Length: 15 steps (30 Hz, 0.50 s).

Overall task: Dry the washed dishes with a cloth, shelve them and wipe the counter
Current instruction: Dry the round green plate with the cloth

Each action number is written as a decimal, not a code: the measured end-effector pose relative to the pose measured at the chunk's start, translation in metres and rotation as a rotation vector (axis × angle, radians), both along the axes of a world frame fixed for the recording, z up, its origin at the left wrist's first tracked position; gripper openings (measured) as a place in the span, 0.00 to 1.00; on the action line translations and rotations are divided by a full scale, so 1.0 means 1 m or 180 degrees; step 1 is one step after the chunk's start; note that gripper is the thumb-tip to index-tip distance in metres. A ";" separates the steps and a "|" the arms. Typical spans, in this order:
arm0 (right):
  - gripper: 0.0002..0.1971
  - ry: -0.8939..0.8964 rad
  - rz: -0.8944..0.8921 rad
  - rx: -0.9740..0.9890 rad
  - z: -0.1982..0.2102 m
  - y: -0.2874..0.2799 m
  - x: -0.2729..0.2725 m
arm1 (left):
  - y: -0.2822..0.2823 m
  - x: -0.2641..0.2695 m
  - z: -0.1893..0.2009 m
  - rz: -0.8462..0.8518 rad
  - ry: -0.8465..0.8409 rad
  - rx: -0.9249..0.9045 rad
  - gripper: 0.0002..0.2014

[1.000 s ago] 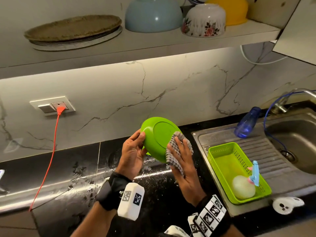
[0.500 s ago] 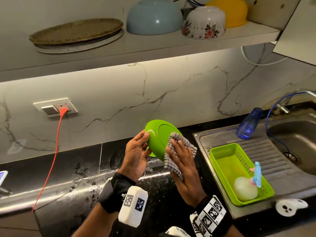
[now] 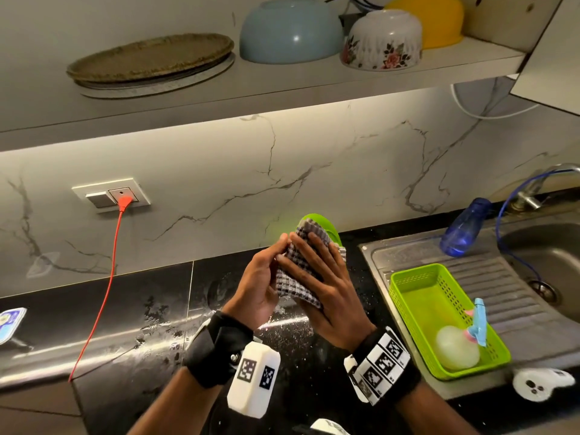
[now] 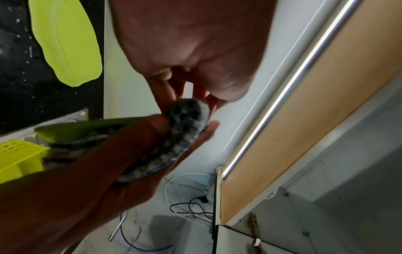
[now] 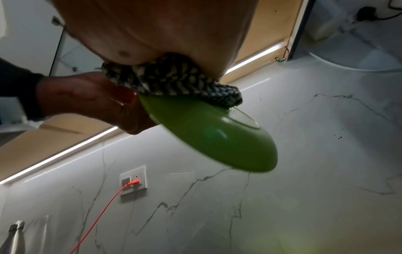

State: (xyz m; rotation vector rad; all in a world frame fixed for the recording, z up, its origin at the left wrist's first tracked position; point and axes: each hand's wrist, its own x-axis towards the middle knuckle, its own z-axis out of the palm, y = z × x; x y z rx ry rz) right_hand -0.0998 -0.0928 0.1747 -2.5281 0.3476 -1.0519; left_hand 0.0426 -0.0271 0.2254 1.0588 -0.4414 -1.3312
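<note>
Lime-green plastic is peeking out above a checked cloth (image 3: 299, 271) in the head view: the green plate (image 3: 326, 227) is being held up above the wet black counter (image 3: 131, 312), in front of the marble wall. The left hand (image 3: 259, 285) is gripping the plate's left edge, fingers curling toward the cloth. The right hand (image 3: 326, 287) is lying flat on the cloth with straight, spread fingers, pressing it against the plate. To the right, a green basket (image 3: 408, 284) is sitting on the steel drainboard beside the sink (image 3: 546, 255), with a blue bottle (image 3: 463, 229) lying behind it. Overhead, a shelf (image 3: 282, 86) is carrying a woven tray (image 3: 150, 56), a pale blue bowl (image 3: 288, 29), a floral bowl (image 3: 383, 39) and a yellow bowl (image 3: 439, 20), all upside down.

In the left wrist view, the left hand (image 4: 191, 43) is filling the top of the frame, its fingertips meeting the folded edge of the cloth (image 4: 185, 120). The right hand (image 4: 97, 171) is lying under the cloth, and the plate (image 4: 87, 127) is showing edge-on, blurred.

In the right wrist view, the right hand (image 5: 156, 29) is pressing the cloth (image 5: 174, 82) onto the tilted plate (image 5: 217, 137), while the left hand (image 5: 91, 99) is clamping the plate's rim. A red cable (image 5: 104, 211) is hanging from a wall socket (image 5: 133, 180) below.
</note>
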 end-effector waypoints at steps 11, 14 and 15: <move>0.30 -0.1172 -0.0276 0.2655 0.013 -0.027 0.020 | 0.011 -0.017 0.015 -0.0330 -0.1479 -0.0478 0.14; 0.30 -0.1153 -0.0245 0.2885 0.014 -0.023 0.026 | 0.014 -0.016 0.016 -0.0312 -0.1649 -0.0583 0.15; 0.31 -0.1141 -0.0258 0.2825 0.015 -0.022 0.028 | 0.015 -0.015 0.014 -0.0238 -0.1641 -0.0564 0.15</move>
